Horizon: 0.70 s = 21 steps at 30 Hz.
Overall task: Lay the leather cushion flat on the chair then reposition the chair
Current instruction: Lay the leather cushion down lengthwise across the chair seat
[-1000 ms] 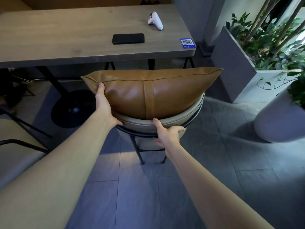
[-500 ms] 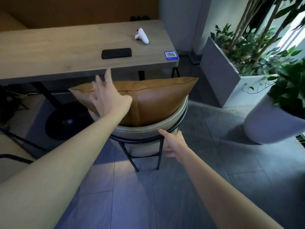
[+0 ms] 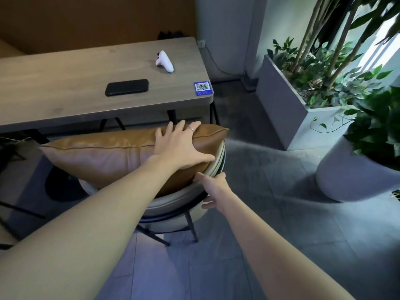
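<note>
A tan leather cushion (image 3: 104, 156) stands on its long edge against the curved backrest of a cream chair (image 3: 173, 204) with thin black legs. My left hand (image 3: 181, 146) lies spread on the cushion's right end, with the fingers reaching over the top seam and the thumb on the near face. My right hand (image 3: 213, 187) holds the backrest rim at its right side, thumb on top and fingers on the outside. The seat is hidden behind the backrest and cushion.
A wooden table (image 3: 65, 100) stands just beyond the chair, with a black phone (image 3: 127, 87), a white controller (image 3: 165, 61) and a blue QR sticker (image 3: 202, 88). A grey planter box (image 3: 287, 109) and a round white pot (image 3: 350, 176) stand to the right. Grey floor tiles lie behind the chair.
My left hand has let go of the cushion's left end and crossed to its right end. My right hand has slid right along the backrest rim. The view has tilted up and right.
</note>
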Available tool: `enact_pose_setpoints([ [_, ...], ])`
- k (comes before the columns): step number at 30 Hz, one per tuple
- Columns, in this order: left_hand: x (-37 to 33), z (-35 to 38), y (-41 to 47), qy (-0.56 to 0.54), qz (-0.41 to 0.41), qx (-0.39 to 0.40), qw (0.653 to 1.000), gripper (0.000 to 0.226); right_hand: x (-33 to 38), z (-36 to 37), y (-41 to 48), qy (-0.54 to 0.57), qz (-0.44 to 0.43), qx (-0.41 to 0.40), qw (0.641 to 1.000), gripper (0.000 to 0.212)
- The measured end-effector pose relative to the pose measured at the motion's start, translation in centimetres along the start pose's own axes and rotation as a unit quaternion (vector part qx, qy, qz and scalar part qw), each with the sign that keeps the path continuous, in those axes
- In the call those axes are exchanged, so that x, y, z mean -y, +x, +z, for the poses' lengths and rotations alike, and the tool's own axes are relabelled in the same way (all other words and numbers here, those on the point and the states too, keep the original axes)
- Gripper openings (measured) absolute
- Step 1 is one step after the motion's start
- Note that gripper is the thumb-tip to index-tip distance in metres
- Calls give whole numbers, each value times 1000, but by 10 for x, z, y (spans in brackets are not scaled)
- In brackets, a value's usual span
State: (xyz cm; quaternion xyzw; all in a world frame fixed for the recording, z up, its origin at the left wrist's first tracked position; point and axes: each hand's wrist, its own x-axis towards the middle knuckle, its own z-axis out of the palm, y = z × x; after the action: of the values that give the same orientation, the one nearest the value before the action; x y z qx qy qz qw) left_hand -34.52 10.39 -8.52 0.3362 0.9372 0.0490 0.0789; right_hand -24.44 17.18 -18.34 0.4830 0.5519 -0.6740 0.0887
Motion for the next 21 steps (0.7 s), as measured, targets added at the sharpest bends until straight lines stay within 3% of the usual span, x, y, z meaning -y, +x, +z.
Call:
enact_pose_setpoints([
  [3, -4, 8, 9, 13, -2, -22, 1000, 107, 6, 2, 3, -1, 12, 5, 1000, 111],
  [7, -6, 18, 4, 28, -7, -54, 998, 98, 3, 5, 5, 10, 3, -16, 1000, 121],
  [21, -11, 18, -38, 16, -21, -57, 998, 86, -24, 2, -14, 15, -10, -1, 1000, 117],
])
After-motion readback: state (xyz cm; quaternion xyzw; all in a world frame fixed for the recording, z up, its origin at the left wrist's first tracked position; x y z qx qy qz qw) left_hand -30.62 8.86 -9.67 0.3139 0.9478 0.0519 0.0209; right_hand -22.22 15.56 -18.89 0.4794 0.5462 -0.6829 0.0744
